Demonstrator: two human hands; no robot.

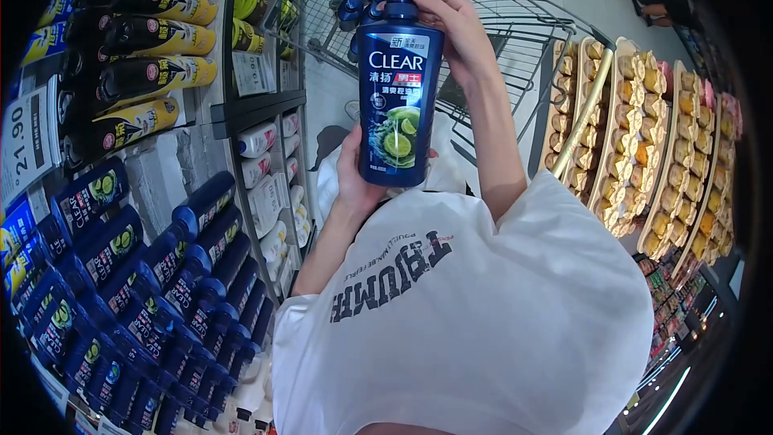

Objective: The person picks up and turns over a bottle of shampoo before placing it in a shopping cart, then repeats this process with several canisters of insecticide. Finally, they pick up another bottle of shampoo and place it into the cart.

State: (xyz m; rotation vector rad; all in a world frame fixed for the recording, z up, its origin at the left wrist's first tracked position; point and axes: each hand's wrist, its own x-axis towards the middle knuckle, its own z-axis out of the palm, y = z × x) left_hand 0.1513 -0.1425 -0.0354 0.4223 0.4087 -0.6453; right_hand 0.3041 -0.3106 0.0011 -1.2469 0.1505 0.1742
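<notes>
A dark blue CLEAR pump bottle [397, 113] with lime pictures on its label is upright between my hands, label facing me. My left hand [354, 173] is closed around its lower part, the fingers partly hidden behind it. My right hand [451, 24] grips the bottle's top, its fingers bent over the pump head and shoulder. Just behind the bottle, several blue pump tops [351, 10] show in the wire shopping cart [515, 20]; the bodies below them are mostly hidden.
At left, a shelf holds rows of blue CLEAR bottles [105, 242] below black and yellow bottles [161, 68]. A price sign [31, 141] hangs at the far left. More bottles [258, 141] stand on farther shelves. Stacked yellow-brown goods in trays [632, 137] are at right.
</notes>
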